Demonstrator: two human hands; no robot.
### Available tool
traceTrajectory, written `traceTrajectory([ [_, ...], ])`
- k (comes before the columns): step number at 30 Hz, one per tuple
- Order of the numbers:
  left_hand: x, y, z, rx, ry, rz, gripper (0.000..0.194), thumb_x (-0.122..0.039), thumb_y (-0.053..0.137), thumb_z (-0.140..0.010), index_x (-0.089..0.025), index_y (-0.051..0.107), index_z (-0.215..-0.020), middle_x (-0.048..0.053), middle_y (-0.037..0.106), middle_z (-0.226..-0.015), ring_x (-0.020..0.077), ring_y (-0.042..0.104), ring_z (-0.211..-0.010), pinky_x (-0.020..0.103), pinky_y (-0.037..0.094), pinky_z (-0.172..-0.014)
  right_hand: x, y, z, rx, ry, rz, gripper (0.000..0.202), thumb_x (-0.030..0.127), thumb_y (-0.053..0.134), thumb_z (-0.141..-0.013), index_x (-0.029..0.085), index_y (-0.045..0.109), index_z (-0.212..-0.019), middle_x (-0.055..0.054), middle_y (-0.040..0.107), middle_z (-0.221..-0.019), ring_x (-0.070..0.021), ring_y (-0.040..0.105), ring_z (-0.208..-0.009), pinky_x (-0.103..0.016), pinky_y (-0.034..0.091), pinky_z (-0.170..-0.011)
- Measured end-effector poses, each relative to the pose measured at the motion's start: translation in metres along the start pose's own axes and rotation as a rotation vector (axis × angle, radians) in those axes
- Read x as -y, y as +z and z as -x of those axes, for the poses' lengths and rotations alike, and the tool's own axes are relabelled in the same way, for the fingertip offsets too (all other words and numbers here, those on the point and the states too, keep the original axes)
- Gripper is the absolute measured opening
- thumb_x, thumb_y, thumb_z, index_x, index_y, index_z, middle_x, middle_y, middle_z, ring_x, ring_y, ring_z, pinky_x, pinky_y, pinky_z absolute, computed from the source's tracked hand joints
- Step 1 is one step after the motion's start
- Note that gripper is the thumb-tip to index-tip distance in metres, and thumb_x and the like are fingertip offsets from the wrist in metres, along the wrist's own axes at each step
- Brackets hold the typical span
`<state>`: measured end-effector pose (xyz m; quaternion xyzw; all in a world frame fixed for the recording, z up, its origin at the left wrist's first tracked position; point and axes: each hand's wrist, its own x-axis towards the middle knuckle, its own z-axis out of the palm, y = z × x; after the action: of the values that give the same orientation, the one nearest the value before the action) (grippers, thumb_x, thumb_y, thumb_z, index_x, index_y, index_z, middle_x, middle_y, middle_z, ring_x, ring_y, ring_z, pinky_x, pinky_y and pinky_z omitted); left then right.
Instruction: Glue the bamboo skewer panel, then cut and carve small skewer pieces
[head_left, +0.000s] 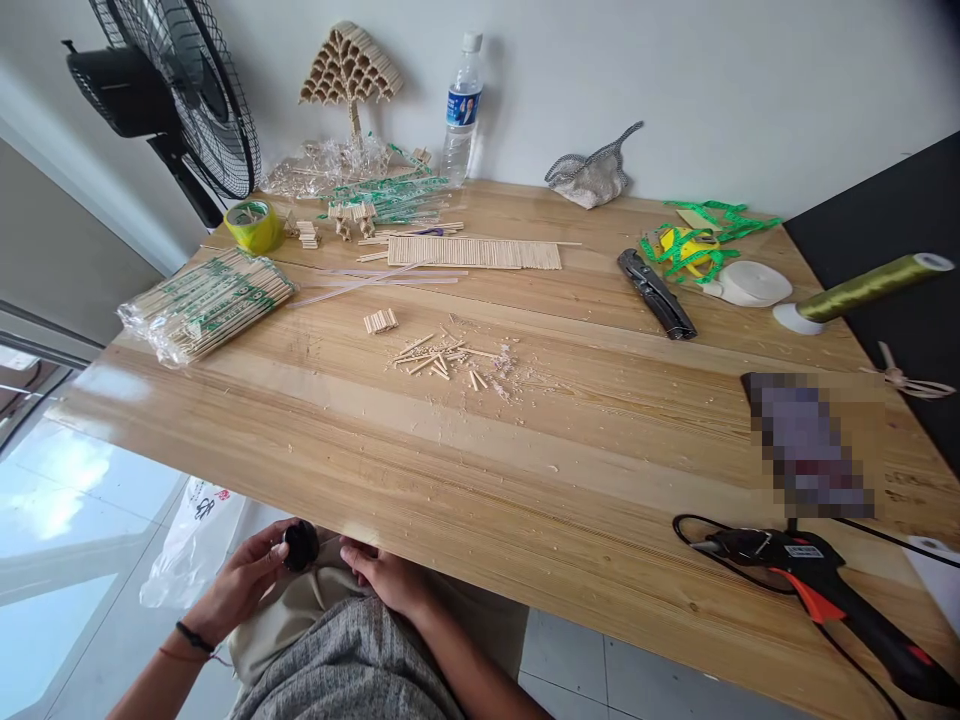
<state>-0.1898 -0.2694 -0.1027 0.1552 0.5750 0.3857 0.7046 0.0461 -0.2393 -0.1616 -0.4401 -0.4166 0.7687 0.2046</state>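
At the lower left of the frame, the left of the two hands (251,572) grips a black round object (301,546) between thumb and fingers, just below the near edge of the tabletop (480,480). The right hand (386,578) lies beside it at lower centre, fingers loosely curled, and whether it holds anything cannot be told. Cut bamboo stick pieces (431,362) lie beyond both, mid-frame.

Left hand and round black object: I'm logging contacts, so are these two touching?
Touching. The head view shows the left hand holding the round black object, with the thumb lying against its edge.
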Motion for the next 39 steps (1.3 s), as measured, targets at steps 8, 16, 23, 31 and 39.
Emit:
traceTrajectory([
  [8,-0.02,-0.025,0.008,-0.149,-0.119,-0.24,0.066,-0.051,0.091,-0.069,-0.017,0.078,-0.124,0.014,0.078,-0.123,0.0338,0.072,-0.117,0.04,0.06,-0.101,-0.007,0.001,-0.01,0.054,0.044,-0.107,0.046,0.065,0.065,-0.085,0.019,0.066,-0.084,0.001,0.056,-0.071,-0.0134,0.05,-0.063,-0.029,0.042,-0.064],
  [16,-0.023,-0.017,0.002,-0.226,-0.127,-0.351,0.078,-0.063,0.092,-0.059,-0.018,0.079,-0.121,0.015,0.078,-0.123,0.036,0.069,-0.122,0.04,0.06,-0.099,-0.014,-0.001,-0.014,0.047,0.057,-0.104,0.044,0.063,0.063,-0.087,0.02,0.064,-0.079,0.001,0.057,-0.069,-0.0139,0.051,-0.062,-0.029,0.042,-0.063],
  [23,-0.026,-0.007,-0.002,-0.306,-0.081,-0.517,0.086,-0.067,0.091,-0.054,-0.017,0.078,-0.123,0.015,0.079,-0.12,0.0401,0.064,-0.128,0.045,0.059,-0.098,-0.015,-0.002,-0.014,0.048,0.058,-0.114,0.043,0.063,0.063,-0.089,0.02,0.067,-0.082,0.001,0.059,-0.07,-0.014,0.052,-0.062,-0.029,0.043,-0.064],
  [31,-0.026,0.009,0.0,-0.39,-0.098,-0.415,0.082,-0.064,0.093,-0.049,-0.013,0.082,-0.111,0.018,0.077,-0.124,0.0377,0.067,-0.125,0.041,0.062,-0.095,-0.019,-0.003,-0.016,0.051,0.071,-0.121,0.042,0.061,0.061,-0.091,0.02,0.067,-0.086,0.002,0.057,-0.069,-0.0128,0.051,-0.062,-0.028,0.043,-0.065],
  [39,-0.026,0.011,0.004,-0.27,-0.095,-0.45,0.075,-0.071,0.087,-0.059,-0.019,0.083,-0.112,0.015,0.076,-0.127,0.0371,0.066,-0.126,0.042,0.059,-0.1,-0.019,-0.003,-0.018,0.05,0.067,-0.119,0.037,0.054,0.059,-0.094,0.019,0.065,-0.083,0.003,0.056,-0.067,-0.0125,0.051,-0.061,-0.027,0.044,-0.065],
])
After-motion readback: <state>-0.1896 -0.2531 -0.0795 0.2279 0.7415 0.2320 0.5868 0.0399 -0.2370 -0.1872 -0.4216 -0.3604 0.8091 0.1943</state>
